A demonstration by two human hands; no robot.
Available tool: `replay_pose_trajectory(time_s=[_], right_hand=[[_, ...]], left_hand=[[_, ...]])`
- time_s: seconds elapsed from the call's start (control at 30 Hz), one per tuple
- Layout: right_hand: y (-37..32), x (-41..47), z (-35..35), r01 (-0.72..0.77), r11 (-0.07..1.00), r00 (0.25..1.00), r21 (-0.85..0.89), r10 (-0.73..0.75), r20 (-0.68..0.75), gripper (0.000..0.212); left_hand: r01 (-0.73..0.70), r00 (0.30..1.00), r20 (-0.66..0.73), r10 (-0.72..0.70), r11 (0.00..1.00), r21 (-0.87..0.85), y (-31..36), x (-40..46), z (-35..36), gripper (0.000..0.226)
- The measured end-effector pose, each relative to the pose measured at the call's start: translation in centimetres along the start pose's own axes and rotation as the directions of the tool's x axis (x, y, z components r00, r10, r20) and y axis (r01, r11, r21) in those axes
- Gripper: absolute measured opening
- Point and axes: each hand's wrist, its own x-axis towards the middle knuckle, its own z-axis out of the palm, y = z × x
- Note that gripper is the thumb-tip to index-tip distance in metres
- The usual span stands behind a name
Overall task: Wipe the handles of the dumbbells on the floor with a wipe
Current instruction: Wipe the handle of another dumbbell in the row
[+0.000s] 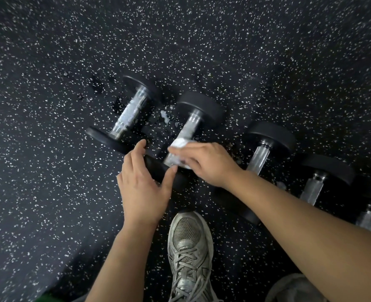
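While gripping wipe (181, 143): right hand (206, 163).

My right hand (204, 162) lies on the chrome knurled handle (188, 131) of the second black round-headed dumbbell (199, 105), with the crumpled white wipe (180, 143) between my fingers and the bar. My left hand (143, 182) sits just left of it, touching that dumbbell's near head (158, 171). Beyond my left hand lies the leftmost dumbbell (128, 114). Right of my right hand three more dumbbells (265, 144) run in a row. My grey laced running shoe (189, 253) stands below, between my forearms, on the speckled black rubber floor (49, 149).
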Motion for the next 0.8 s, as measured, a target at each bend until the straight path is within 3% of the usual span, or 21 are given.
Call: replay_pose_trajectory(time_s=[0.1, 0.2, 0.27, 0.33, 0.47, 0.57, 0.67, 0.73, 0.8], right_hand=[[-0.2, 0.6, 0.1, 0.052, 0.998, 0.998, 0.024, -0.053, 0.021, 0.040], [0.2, 1.9, -0.1, -0.078, 0.993, 0.970, 0.089, 0.096, -0.224, 0.036], [0.6, 2.5, 0.0, -0.188, 0.980, 0.935, 0.058, 0.197, -0.295, 0.039], [0.3, 2.7, 0.5, -0.165, 0.985, 0.966, 0.050, 0.171, -0.192, 0.043], [-1.3, 2.8, 1.7, 0.051, 0.998, 0.995, 0.046, -0.054, 0.079, 0.049], [-0.6, 3.7, 1.2, 0.024, 1.000, 0.998, -0.003, -0.024, -0.058, 0.042], [0.5, 4.4, 0.6, -0.214, 0.977, 0.924, 0.005, 0.204, -0.323, 0.039], [0.5, 4.6, 1.0, -0.229, 0.973, 0.924, 0.006, 0.219, -0.314, 0.040], [-0.3, 4.3, 1.9, -0.096, 0.995, 0.977, 0.015, 0.097, -0.191, 0.042]], left_hand=[[0.025, 0.999, -0.037, -0.025, 1.000, 0.000, -0.3, 0.2, -0.3, 0.076], [0.037, 0.998, -0.056, -0.036, 0.999, 0.020, -0.5, 0.3, -0.7, 0.082], [0.039, 0.998, -0.051, -0.038, 0.999, 0.030, -0.5, 0.4, -0.8, 0.087], [0.049, 0.998, -0.043, -0.047, 0.998, 0.040, -0.5, 0.5, -0.8, 0.090], [0.063, 0.996, -0.064, -0.061, 0.997, 0.042, -0.8, 0.8, -0.8, 0.092], [0.075, 0.994, -0.080, -0.074, 0.997, 0.020, -1.0, 1.0, -0.9, 0.089], [0.083, 0.993, -0.088, -0.083, 0.997, 0.002, -1.1, 1.0, -0.8, 0.083], [0.096, 0.992, -0.087, -0.097, 0.995, -0.009, -1.2, 1.1, -0.8, 0.082], [0.103, 0.990, -0.091, -0.105, 0.994, -0.024, -1.3, 1.3, -0.8, 0.082]])
